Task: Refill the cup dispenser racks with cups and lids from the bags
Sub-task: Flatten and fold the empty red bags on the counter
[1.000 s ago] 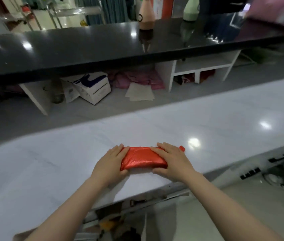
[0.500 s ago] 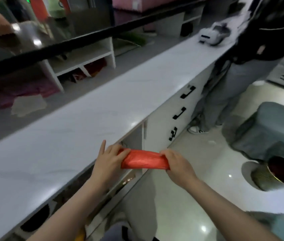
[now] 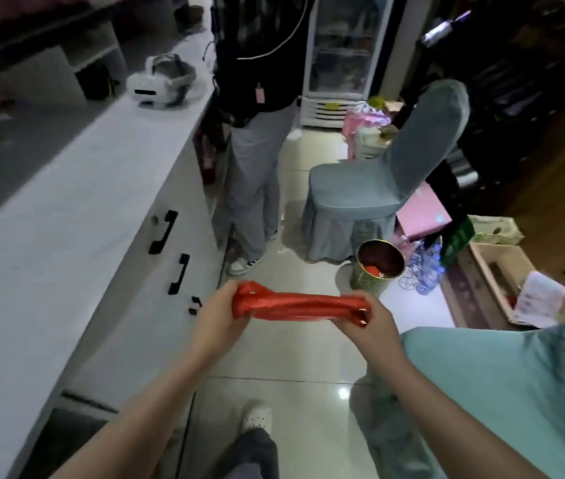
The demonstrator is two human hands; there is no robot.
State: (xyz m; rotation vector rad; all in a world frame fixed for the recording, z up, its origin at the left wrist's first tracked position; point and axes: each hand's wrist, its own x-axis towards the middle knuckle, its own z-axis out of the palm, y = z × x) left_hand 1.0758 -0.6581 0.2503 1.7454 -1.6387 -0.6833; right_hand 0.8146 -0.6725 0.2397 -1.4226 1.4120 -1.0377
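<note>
To your left the white tabletop runs away from you along the aisle. A white headset with a grey strap rests on its far end, near its front edge. Below the tabletop, the white cabinet front carries black handles.

The glossy tiled floor fills the aisle. On it stand a chair under a grey-blue cover, a gold-coloured bin just in front of that chair, and an open cardboard box to the right. A person's sneakers stand beside the cabinets, and your own white shoe is planted near the bottom. A glass-door fridge stands at the far end.
</note>
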